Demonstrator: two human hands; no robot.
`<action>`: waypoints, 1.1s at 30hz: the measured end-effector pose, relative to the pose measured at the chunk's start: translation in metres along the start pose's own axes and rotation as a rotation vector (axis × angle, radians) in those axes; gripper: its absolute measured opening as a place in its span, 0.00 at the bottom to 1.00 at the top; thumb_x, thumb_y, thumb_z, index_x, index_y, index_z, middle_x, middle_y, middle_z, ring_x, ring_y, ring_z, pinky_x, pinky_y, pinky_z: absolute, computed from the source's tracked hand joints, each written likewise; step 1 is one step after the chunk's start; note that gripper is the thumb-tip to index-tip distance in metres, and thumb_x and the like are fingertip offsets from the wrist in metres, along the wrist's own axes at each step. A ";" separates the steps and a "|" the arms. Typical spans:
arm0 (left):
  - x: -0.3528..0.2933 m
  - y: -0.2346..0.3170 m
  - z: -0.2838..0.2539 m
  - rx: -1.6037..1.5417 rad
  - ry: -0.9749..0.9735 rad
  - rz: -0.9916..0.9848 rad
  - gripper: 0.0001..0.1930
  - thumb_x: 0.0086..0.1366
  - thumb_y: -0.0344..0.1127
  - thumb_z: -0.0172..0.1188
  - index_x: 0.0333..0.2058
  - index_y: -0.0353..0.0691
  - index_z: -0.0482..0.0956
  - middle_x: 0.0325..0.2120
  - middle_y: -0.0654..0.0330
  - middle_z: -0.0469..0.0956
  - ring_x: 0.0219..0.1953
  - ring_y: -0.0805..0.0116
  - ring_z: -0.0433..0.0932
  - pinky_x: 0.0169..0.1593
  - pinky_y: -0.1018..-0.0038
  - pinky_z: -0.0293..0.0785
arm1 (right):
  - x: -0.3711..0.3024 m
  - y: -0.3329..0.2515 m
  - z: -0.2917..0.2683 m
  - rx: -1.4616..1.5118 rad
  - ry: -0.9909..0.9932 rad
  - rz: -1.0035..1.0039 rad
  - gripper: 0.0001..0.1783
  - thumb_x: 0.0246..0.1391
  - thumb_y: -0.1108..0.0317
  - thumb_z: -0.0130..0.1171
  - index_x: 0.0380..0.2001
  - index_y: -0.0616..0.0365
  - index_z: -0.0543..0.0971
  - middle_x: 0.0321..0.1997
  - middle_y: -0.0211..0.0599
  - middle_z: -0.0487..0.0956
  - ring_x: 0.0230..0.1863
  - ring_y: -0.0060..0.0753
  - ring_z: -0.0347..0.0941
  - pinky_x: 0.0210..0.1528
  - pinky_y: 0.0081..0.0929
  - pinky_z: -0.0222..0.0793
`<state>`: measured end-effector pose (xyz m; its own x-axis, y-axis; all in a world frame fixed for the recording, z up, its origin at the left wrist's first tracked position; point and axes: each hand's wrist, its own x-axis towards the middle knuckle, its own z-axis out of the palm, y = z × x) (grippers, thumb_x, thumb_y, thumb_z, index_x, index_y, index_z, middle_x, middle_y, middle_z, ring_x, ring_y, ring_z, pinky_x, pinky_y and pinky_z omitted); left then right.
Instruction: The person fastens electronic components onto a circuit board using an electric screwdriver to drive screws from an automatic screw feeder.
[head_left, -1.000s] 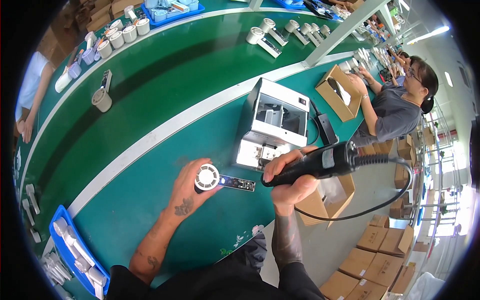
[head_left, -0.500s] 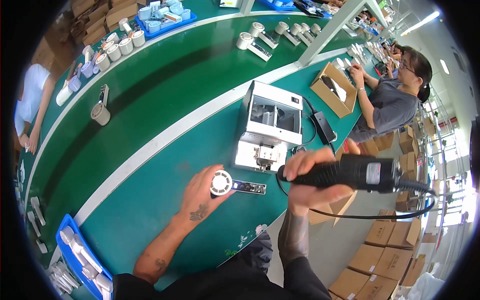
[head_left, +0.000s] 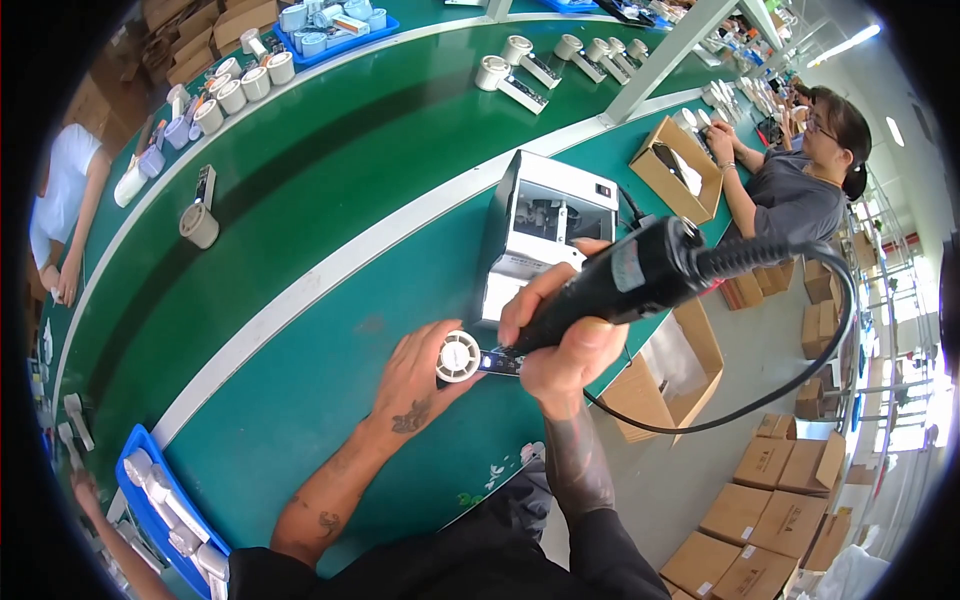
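My left hand (head_left: 405, 385) is closed around the round white head of a small handheld fan (head_left: 459, 357) and holds it on the green bench. The fan's open handle, with a dark circuit board (head_left: 497, 363) in it, points right. In my right hand (head_left: 562, 365) is a black electric screwdriver (head_left: 612, 285), gripped at a slant with its nose down over the handle's far end. My fingers and the tool hide the screwdriver's tip, so contact with the board cannot be seen. Just behind stands a white screw feeder (head_left: 545, 205), partly covered by my right hand.
A black cable (head_left: 800, 385) loops from the screwdriver down past an open carton (head_left: 665, 375). Along the green conveyor (head_left: 330, 170) stand several fan bodies. A blue tray (head_left: 135, 470) of white parts sits at lower left. A co-worker (head_left: 795, 185) works at right; another person's arm (head_left: 110, 530) reaches in lower left.
My right hand has brought the screwdriver left from the feeder's front to the fan's handle, tilting it steeper. The fan has shifted slightly right. Another person's arm has appeared at lower left.
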<state>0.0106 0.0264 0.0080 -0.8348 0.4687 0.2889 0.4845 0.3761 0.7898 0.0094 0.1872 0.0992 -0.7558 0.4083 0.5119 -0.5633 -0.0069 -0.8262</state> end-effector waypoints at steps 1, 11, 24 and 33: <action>0.000 0.000 0.000 -0.005 -0.012 -0.020 0.37 0.52 0.34 0.79 0.59 0.36 0.71 0.53 0.49 0.78 0.54 0.45 0.77 0.57 0.58 0.74 | 0.001 0.000 0.004 0.022 -0.029 0.014 0.50 0.61 0.28 0.54 0.62 0.66 0.57 0.19 0.42 0.72 0.14 0.30 0.69 0.17 0.25 0.64; -0.001 -0.002 -0.002 -0.014 -0.026 -0.021 0.38 0.51 0.36 0.79 0.59 0.36 0.70 0.54 0.48 0.77 0.55 0.45 0.76 0.57 0.58 0.73 | -0.009 0.018 -0.001 0.048 -0.003 0.033 0.50 0.61 0.28 0.55 0.60 0.67 0.57 0.21 0.41 0.72 0.15 0.30 0.69 0.18 0.25 0.65; -0.001 -0.002 0.001 0.005 0.012 0.081 0.38 0.51 0.32 0.79 0.59 0.36 0.70 0.52 0.49 0.78 0.54 0.47 0.77 0.57 0.59 0.74 | -0.004 -0.011 -0.016 -0.136 0.057 -0.025 0.48 0.61 0.23 0.46 0.52 0.65 0.64 0.17 0.30 0.73 0.14 0.26 0.69 0.17 0.25 0.67; -0.004 -0.002 0.005 0.005 0.021 0.051 0.37 0.51 0.31 0.80 0.59 0.36 0.70 0.52 0.51 0.78 0.52 0.49 0.78 0.56 0.60 0.74 | 0.033 -0.010 -0.022 -0.122 0.042 -0.158 0.43 0.64 0.31 0.52 0.55 0.66 0.63 0.20 0.38 0.72 0.13 0.27 0.68 0.16 0.25 0.65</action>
<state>0.0140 0.0274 0.0028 -0.8143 0.4703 0.3403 0.5279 0.3560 0.7711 -0.0021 0.2210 0.1192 -0.6455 0.4333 0.6289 -0.6267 0.1701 -0.7604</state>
